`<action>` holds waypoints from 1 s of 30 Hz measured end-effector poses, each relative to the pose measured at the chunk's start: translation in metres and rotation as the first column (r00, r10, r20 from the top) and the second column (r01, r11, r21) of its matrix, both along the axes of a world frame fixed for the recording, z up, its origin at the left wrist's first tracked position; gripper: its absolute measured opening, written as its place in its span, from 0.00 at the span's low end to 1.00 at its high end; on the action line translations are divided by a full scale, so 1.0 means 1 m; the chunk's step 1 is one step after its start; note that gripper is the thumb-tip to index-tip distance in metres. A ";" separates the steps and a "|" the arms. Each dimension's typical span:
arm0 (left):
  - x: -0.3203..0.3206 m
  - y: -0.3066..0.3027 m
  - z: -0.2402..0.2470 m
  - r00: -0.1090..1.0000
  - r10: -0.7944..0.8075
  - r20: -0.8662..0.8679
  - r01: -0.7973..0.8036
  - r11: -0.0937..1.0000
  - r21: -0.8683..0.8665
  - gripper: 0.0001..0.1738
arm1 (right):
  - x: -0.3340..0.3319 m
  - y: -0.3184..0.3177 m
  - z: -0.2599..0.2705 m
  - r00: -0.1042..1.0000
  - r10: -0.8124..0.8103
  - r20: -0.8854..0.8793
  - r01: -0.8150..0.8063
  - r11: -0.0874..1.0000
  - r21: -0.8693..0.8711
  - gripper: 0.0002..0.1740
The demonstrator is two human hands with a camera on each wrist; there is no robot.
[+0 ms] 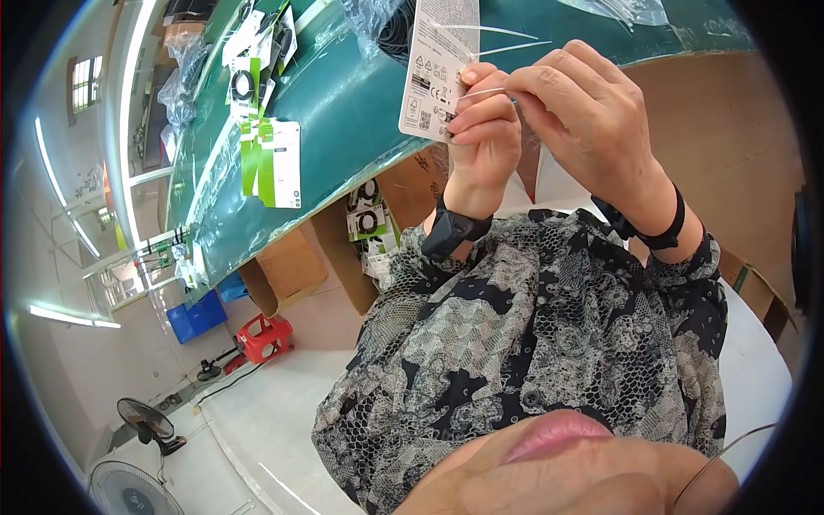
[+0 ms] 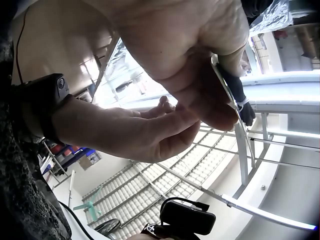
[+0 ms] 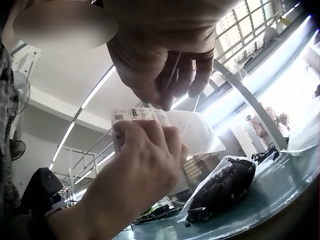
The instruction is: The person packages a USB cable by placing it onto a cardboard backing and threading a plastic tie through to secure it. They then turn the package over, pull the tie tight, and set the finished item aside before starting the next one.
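Note:
A white printed card (image 1: 421, 94) is gripped upright in the left hand (image 1: 485, 142), fingers curled over its right edge in the head view. The right hand (image 1: 592, 120) pinches a thin white tie (image 1: 485, 92) close beside the left fingertips. Two more thin white strips (image 1: 506, 46) stick out above the hands. In the right wrist view the card (image 3: 192, 132) spans behind the left hand (image 3: 145, 165), below the right hand (image 3: 175, 55). The left wrist view shows the card edge-on, with the right fingertips close to the left hand.
Green-and-white cards (image 1: 275, 163) lie on the green table (image 1: 335, 112) at the left, with more packaged cards (image 1: 243, 81) behind. A bag of black cables (image 3: 220, 192) sits near the hands. Cardboard boxes (image 1: 292, 262) stand below the table edge.

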State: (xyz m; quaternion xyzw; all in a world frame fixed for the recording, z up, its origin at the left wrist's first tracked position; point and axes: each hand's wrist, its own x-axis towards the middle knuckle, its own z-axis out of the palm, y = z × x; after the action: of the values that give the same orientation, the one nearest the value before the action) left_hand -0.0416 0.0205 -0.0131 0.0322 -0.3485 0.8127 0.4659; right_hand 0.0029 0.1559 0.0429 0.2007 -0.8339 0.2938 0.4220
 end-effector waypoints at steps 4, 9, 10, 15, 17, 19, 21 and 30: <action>0.000 -0.002 -0.001 0.999 -0.009 0.038 0.010 0.999 -0.034 0.08 | -0.001 -0.002 0.000 0.999 0.018 0.041 -0.018 1.000 -0.016 0.08; -0.006 -0.006 -0.013 0.963 -0.017 -0.268 -0.059 0.961 -0.271 0.12 | -0.012 0.005 -0.005 0.972 0.190 0.140 -0.170 0.975 -0.145 0.09; -0.003 -0.008 -0.005 0.955 0.002 -0.298 -0.126 0.909 -0.397 0.14 | -0.014 0.008 -0.008 0.953 0.244 0.181 -0.198 0.951 -0.239 0.09; -0.016 -0.011 -0.005 0.815 -0.021 -0.579 -0.481 0.533 -0.696 0.23 | -0.017 0.029 -0.032 0.913 0.291 0.286 -0.169 0.907 -0.385 0.11; -0.014 -0.005 -0.002 0.791 0.009 -0.611 -0.541 0.477 -0.693 0.22 | -0.015 0.029 -0.042 0.897 0.282 0.341 -0.112 0.890 -0.442 0.11; -0.011 -0.001 0.002 0.740 0.005 -0.673 -0.639 0.319 -0.700 0.21 | -0.011 0.027 -0.052 0.863 0.270 0.427 0.039 0.808 -0.588 0.11; -0.008 -0.001 0.006 0.750 0.002 -0.661 -0.619 0.354 -0.701 0.21 | -0.013 0.026 -0.058 0.887 0.261 0.381 0.026 0.796 -0.605 0.12; -0.007 -0.004 0.005 0.717 0.006 -0.697 -0.672 0.268 -0.690 0.18 | -0.015 0.057 -0.057 0.996 -0.084 0.013 0.085 0.977 -0.196 0.13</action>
State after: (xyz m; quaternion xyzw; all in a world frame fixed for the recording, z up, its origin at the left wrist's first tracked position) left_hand -0.0488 0.0161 -0.0080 0.0848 0.3435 0.8927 0.2791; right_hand -0.0116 0.2128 -0.0139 0.1218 -0.8096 0.3568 0.4499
